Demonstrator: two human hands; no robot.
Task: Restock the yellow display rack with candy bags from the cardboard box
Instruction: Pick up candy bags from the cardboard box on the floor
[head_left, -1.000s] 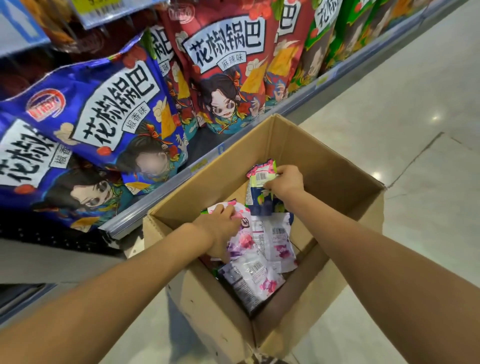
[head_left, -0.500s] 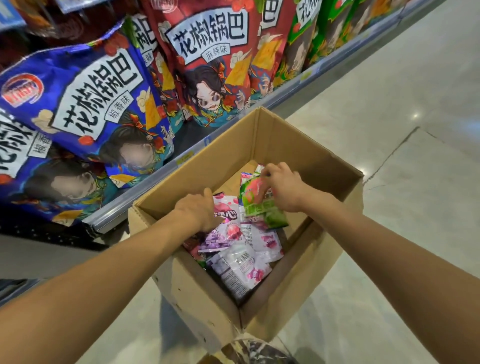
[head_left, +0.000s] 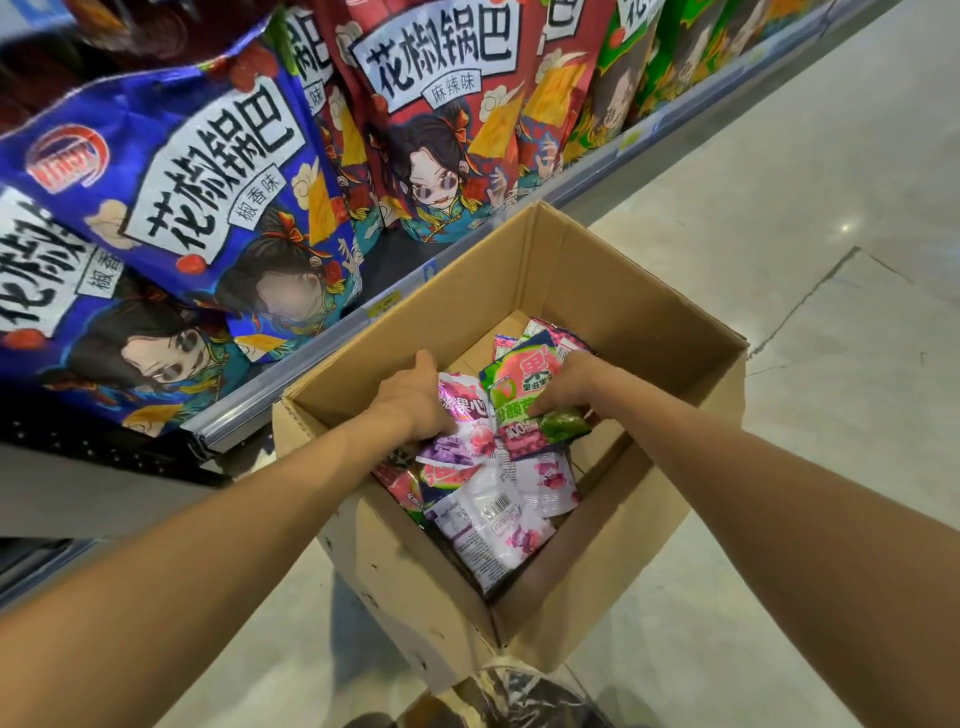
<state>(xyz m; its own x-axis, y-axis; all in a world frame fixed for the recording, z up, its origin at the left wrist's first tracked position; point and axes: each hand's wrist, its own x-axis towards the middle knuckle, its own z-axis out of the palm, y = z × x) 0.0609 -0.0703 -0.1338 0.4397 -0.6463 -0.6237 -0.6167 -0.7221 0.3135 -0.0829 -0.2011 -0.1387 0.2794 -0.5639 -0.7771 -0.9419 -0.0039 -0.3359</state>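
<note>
glossy plastic candy bags lie heaped in the open brown cardboard box; you're picking stock. your right hand pinches a green watermelon-print bag, your left hand sits on the heap, its grip hidden. next, lift clear and find the rack, unseen here

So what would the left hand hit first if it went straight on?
Probably the pink candy bag that the left hand touches inside the cardboard box; depth is unclear.
</note>
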